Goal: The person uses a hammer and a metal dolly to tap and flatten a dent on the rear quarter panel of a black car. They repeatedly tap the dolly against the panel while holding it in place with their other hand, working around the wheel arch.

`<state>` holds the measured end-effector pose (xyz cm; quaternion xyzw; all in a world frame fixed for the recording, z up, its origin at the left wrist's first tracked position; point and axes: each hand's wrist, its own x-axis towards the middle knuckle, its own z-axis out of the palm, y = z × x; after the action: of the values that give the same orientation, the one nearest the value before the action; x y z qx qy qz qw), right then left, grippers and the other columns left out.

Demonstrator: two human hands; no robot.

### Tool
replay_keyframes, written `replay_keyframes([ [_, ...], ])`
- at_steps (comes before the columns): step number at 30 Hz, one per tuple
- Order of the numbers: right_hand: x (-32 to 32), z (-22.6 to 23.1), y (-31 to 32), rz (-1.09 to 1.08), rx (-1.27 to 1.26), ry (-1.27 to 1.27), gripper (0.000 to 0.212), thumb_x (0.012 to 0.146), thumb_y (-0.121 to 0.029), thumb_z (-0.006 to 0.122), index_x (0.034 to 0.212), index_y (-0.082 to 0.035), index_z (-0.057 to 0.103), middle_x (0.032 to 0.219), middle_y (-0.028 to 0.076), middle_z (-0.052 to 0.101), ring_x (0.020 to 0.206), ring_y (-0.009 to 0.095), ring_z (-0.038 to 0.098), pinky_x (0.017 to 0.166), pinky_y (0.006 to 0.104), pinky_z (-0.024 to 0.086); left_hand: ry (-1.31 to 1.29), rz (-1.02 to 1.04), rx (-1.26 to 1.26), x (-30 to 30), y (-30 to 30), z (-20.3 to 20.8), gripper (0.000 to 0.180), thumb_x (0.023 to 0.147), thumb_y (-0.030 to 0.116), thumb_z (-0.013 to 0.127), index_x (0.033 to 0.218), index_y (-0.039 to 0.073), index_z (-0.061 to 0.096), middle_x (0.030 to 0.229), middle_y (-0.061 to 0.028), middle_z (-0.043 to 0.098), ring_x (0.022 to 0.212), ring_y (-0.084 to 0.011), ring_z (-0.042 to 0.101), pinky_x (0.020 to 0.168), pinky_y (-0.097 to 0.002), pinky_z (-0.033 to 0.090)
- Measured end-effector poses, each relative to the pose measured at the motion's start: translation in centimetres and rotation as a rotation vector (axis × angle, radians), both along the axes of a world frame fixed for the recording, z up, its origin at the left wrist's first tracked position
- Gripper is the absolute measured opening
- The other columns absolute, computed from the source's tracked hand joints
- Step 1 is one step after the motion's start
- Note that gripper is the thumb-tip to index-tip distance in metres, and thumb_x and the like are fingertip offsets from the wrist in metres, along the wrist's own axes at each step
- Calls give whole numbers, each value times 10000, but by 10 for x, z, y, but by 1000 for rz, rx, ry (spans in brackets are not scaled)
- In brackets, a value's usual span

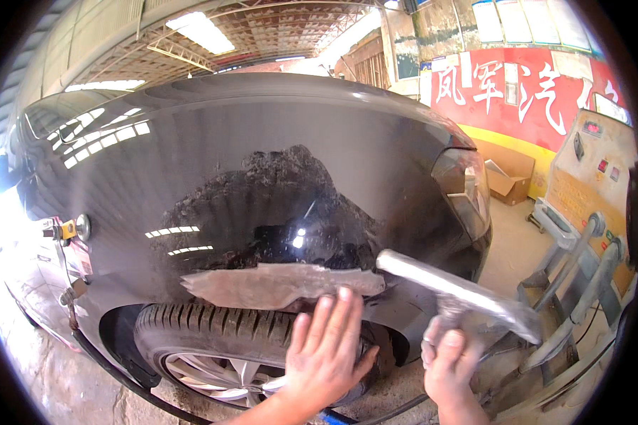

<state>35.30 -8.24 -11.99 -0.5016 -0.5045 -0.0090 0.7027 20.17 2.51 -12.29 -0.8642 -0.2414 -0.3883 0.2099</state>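
A dark car fender [213,142] fills the middle of the view, above a wheel [205,326]. Its surface carries a rough, scuffed glossy black patch [290,177]. Below that runs a dull grey strip [248,285] with ragged edges, just over the wheel arch. My left hand [326,350] is open, fingers stretched out and fingertips at the strip's lower right part. In my right hand [450,358] is a hammer [461,290] with a long silver head, gripped by its handle. The head slants across the fender's lower right, blurred by motion. Whether it touches the metal I cannot tell.
At the left, a yellow and silver tool with a round disc [84,227] sits by the car's side. A black hose [113,375] loops below the wheel. At right stand a metal-framed machine [581,184] and a cardboard box [510,177]. The headlight [464,188] borders the fender.
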Motion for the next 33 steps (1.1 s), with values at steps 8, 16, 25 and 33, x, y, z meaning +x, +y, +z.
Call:
replay_keyframes([
  [8, 17, 21, -30, 303, 90, 377, 583, 936, -581, 528, 991, -1, 501, 691, 64, 481, 546, 137, 473, 469, 260, 399, 24, 120, 57, 14, 11, 123, 959, 823, 591, 629, 1357, -172, 401, 1470, -334, 337, 1394, -437, 326, 1136, -527, 215],
  [16, 21, 21, -48, 446, -60, 504, 577, 914, -588, 556, 988, -20, 491, 613, 62, 477, 452, 130, 424, 377, 254, 361, 254, 113, 223, 34, 0, 81, 758, 857, 608, 567, 1290, -13, 590, 1441, -195, 476, 1414, -322, 352, 1182, -449, 180],
  [25, 48, -32, -53, 467, -135, 281, 512, 957, -527, 523, 879, -23, 473, 655, 35, 426, 430, 106, 391, 354, 234, 304, 478, 165, 147, 36, -18, 54, 714, 874, 573, 557, 1411, 106, 498, 1521, -41, 402, 1448, -170, 276, 1192, -362, 153],
  [33, 25, -8, -71, 488, -198, 290, 549, 962, -583, 453, 776, -67, 415, 589, 23, 411, 399, 91, 355, 349, 227, 257, 470, 222, 99, 45, -21, 94, 758, 859, 559, 572, 1454, 107, 439, 1540, -35, 371, 1446, -182, 286, 1181, -347, 193],
])
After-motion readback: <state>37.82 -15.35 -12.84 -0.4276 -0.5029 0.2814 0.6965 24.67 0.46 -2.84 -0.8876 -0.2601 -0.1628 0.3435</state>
